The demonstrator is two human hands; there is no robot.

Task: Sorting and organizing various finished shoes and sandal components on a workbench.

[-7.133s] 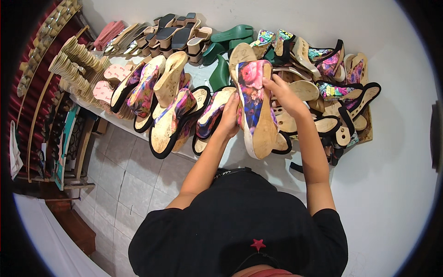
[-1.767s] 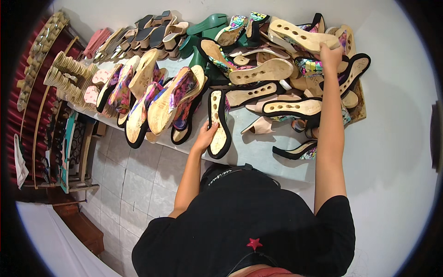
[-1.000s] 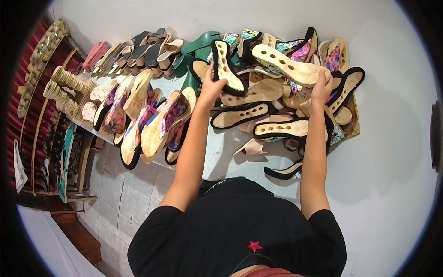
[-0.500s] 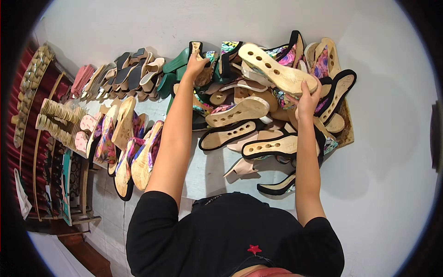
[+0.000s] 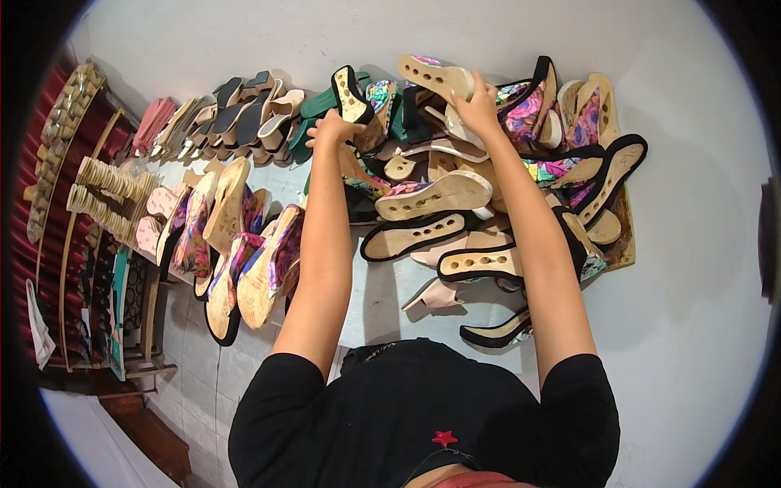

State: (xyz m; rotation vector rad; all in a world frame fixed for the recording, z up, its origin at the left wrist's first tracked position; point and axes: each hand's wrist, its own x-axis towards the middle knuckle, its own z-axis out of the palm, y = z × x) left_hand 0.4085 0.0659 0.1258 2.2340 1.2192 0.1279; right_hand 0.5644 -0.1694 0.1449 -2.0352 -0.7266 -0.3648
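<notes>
My right hand [image 5: 480,107] grips the near end of a wedge sandal [image 5: 439,77], whose bare wooden sole with a row of holes faces up at the back of the pile. My left hand [image 5: 332,128] is at the lower end of a black-edged sandal [image 5: 351,96] with a holed sole, its fingers spread apart and touching or very close to it. Colourful patterned wedge sandals lie about both hands. Below my right hand, another sandal [image 5: 435,196] rests with its holed wooden sole up. Green sandals [image 5: 319,102] stand left of my left hand.
Several finished-looking sandals [image 5: 260,114] line the wall at the left. Floral wedges [image 5: 264,268] stand at the table's left front edge. Stacked pale soles [image 5: 98,220] are farther left. A black-edged sandal [image 5: 496,332] lies by the front edge; the wall [image 5: 691,244] bounds the right.
My right hand has moved left and back with the wooden-soled sandal. My left hand has slid from the top of the black-edged sandal to its lower end, and its fingers have spread.
</notes>
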